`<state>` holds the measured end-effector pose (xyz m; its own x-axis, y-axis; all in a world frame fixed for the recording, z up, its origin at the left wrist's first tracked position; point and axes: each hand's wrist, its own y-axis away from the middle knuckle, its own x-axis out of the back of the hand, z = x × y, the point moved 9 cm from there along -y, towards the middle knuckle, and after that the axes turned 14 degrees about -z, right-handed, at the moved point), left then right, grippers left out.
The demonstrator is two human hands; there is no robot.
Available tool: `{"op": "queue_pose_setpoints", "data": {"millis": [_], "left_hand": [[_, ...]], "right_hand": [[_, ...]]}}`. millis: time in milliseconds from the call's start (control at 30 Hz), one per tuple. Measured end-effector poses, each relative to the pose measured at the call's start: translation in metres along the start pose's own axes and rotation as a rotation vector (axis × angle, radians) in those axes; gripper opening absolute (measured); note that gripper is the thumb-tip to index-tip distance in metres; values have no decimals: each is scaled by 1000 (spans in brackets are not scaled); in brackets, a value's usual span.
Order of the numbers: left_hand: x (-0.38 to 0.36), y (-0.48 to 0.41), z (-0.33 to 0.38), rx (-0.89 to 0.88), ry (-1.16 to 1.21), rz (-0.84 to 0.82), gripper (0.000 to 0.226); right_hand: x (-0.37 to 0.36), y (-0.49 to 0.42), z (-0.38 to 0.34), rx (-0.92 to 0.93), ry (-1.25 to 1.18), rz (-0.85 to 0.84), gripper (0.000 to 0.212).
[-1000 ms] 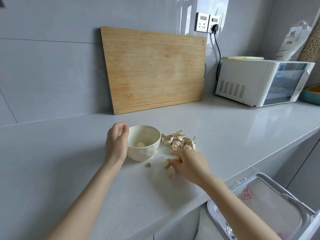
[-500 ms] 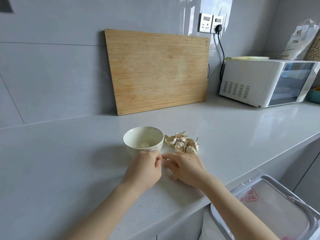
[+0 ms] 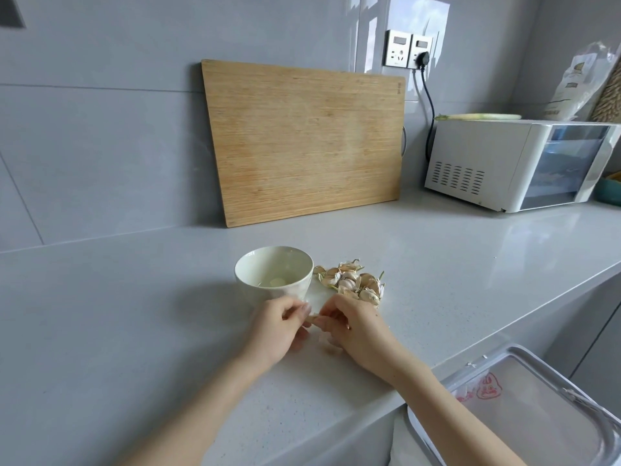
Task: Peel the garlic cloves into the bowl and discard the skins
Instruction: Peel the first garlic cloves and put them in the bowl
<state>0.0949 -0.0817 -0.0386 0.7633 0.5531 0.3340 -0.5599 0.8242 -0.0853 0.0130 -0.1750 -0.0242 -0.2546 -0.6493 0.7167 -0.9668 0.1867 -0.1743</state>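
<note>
Pinching one clove (image 3: 314, 318) between left hand (image 3: 279, 326) and right hand (image 3: 359, 331), fingers curled, just near side of bowl (image 3: 258, 294). Unpeeled pile (image 3: 353, 280) right of bowl. Could easily squirt out mid-peel and roll off surface (image 3: 134, 314) edge toward bin (image 3: 544, 408). Might scatter flaky skins too.

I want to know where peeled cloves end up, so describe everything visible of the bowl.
The bowl is small, round and pale cream, glossy like ceramic, with a plain rim and deep walls. It stands upright on the grey counter, just left of the unpeeled garlic pile. One peeled clove lies at its bottom. The left hand overlaps its front wall; contact cannot be told.
</note>
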Motion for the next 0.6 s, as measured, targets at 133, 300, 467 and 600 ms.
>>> {"op": "queue_pose_setpoints", "data": {"millis": [133,300,467,600], "left_hand": [[-7,3,1,-26,131,-38,21],[-14,4,3,-95,131,-44,10],[-12,5,9,-144,-17,5,11],[-9,6,13,-159,-39,42,14]], "right_hand": [[5,2,15,-7,-348,36,18],[-2,0,22,-16,-659,0,17],[-8,-4,27,-147,-754,30,22],[-10,-4,28,-213,-807,64,29]]}}
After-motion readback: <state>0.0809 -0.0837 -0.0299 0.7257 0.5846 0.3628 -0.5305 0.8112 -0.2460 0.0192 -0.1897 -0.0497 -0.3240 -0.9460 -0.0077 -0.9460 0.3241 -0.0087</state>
